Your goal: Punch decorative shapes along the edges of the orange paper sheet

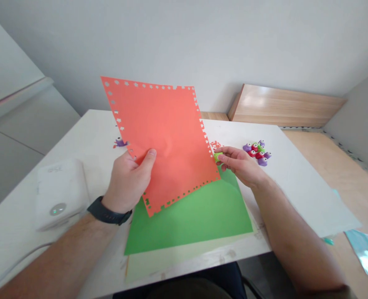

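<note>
An orange-red sheet of paper (171, 124) is raised and tilted above the table, with small shaped holes punched along its edges. My left hand (130, 178) grips its lower left side, thumb on the front and the other fingers hidden behind. In my right hand (236, 162) a small lime-green paper punch (218, 156) is pinched at the sheet's right edge; whether its slot is around the paper I cannot tell. Beneath lies a green sheet (190, 220) over a paler one (184, 259). Small orange cut-outs (216, 144) lie behind my right fingers.
A cluster of several purple, red and green paper punches (258, 153) stands at the right of the white table (283, 182). A purple punch (120, 142) shows at the left, partly behind the sheet. A white device (60, 193) with a cable sits at far left.
</note>
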{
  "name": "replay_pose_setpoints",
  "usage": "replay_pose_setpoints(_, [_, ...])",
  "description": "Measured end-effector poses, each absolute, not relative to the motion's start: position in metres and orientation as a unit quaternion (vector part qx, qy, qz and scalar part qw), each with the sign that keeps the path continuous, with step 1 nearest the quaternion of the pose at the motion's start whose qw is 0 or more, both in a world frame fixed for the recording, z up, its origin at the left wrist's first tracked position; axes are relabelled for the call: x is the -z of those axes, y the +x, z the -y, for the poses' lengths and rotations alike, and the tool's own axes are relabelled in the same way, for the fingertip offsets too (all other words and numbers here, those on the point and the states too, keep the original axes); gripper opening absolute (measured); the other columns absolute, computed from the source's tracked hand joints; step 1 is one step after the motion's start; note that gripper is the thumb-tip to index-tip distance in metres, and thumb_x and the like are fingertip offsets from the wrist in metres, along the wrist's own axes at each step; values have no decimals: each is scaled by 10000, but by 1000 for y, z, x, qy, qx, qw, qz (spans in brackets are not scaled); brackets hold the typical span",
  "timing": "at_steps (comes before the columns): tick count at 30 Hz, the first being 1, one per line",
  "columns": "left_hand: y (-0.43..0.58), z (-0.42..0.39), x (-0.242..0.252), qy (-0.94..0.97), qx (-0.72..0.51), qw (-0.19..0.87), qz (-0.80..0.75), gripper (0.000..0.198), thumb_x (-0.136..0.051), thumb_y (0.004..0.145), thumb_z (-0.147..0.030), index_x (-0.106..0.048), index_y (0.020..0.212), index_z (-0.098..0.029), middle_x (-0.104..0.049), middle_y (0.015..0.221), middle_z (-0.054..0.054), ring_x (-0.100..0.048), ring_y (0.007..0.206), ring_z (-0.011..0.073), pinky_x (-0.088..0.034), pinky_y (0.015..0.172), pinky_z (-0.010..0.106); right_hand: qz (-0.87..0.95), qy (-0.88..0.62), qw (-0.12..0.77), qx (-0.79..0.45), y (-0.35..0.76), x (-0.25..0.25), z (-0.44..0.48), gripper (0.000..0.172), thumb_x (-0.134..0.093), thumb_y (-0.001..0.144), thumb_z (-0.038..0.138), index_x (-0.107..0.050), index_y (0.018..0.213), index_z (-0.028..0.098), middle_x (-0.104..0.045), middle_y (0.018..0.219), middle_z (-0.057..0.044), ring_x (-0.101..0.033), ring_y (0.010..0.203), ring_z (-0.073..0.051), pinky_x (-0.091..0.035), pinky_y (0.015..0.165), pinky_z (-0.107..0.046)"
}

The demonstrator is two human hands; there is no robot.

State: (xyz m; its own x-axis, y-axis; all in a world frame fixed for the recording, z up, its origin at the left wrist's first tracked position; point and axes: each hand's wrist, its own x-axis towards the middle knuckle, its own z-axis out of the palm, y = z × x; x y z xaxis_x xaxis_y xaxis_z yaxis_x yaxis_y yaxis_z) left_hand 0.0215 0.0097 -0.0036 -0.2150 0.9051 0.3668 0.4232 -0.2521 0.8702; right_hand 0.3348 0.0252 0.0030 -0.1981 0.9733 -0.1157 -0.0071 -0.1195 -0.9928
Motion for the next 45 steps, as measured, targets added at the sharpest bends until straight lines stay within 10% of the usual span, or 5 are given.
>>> replay_pose_setpoints(45, [24,-8,0,585,-538,240,-557,360,-685,974,-383,-764,1286,-222,-738,1385,86,-675,1317,275,-458,1216,436,515,-489,411,-572,334,-6,-24,353,-874,792,431,-769,1054,218,-726,1012,-49,-624,860,-179,-462,691,-314])
